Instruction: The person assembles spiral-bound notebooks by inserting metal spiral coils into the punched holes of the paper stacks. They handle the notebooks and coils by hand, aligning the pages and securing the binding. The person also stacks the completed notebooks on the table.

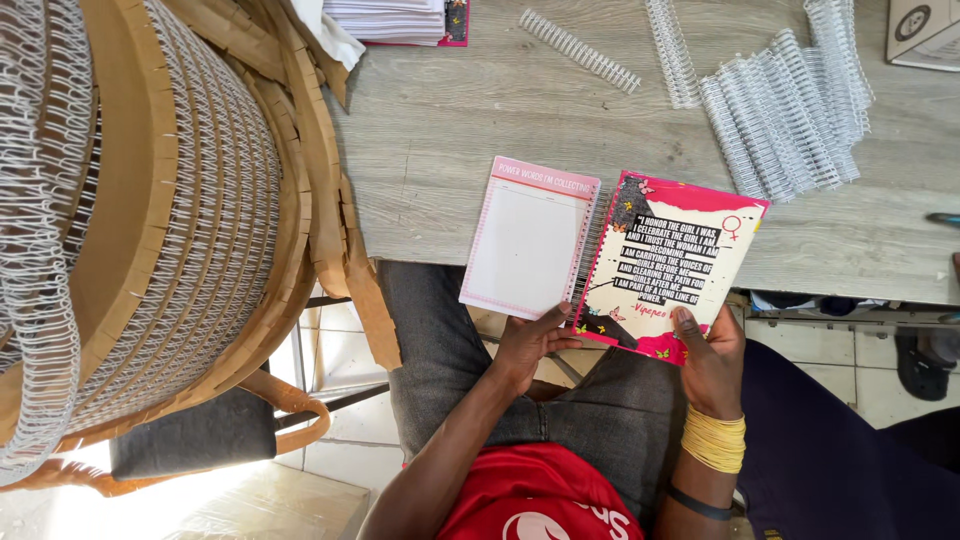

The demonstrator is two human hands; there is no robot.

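White wire coil on a large spool (150, 220) stands far left of the left hand (528, 345), which grips the lower edge of an open notebook (610, 255) at its pale page. The right hand (708, 358) pinches the pink cover's lower corner. Binding wire already joins both halves over the table (440, 130); loose wire combs (790, 110) lie beyond the right hand, unused.
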